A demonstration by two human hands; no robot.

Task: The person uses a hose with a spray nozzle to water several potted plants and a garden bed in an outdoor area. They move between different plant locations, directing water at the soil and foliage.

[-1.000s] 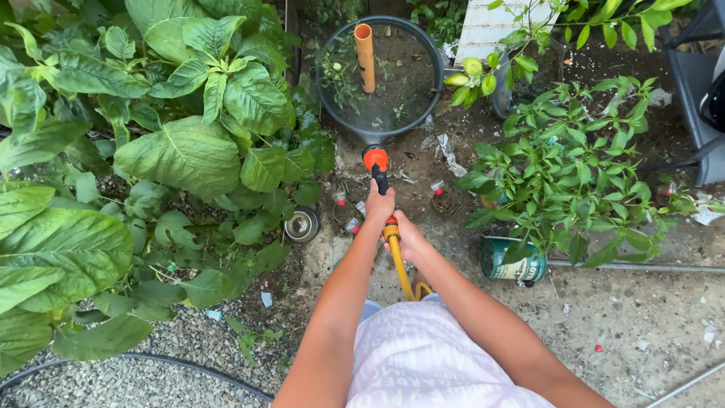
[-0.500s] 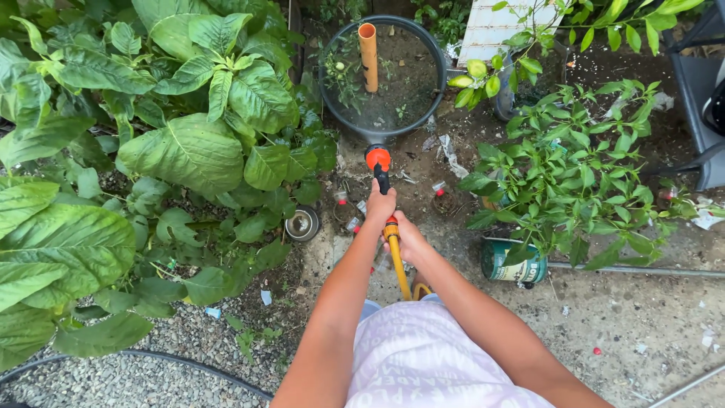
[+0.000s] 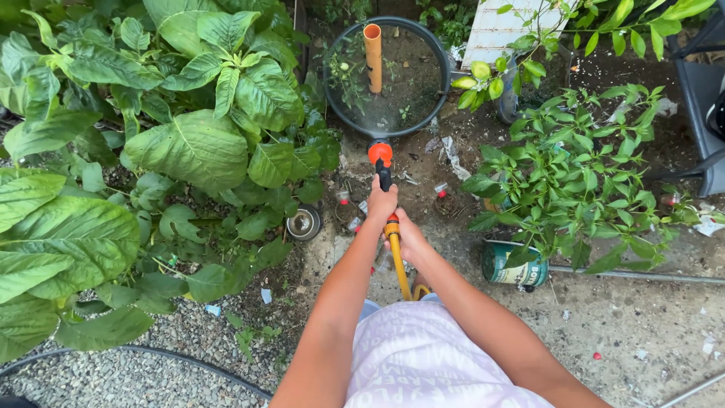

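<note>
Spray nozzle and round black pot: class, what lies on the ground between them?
In the head view, the orange spray nozzle sits just short of the round black pot. Between them is only a short strip of bare, damp soil; white litter scraps lie off to the right.

Head view, steeply downward, near garden ground [image 3: 604, 332].

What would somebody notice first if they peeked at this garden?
Probably the orange hose nozzle in the middle, gripped by the left hand with the right hand behind it on the yellow hose. It points at a round black pot holding an orange pipe. Huge green leaves fill the left side.
</note>
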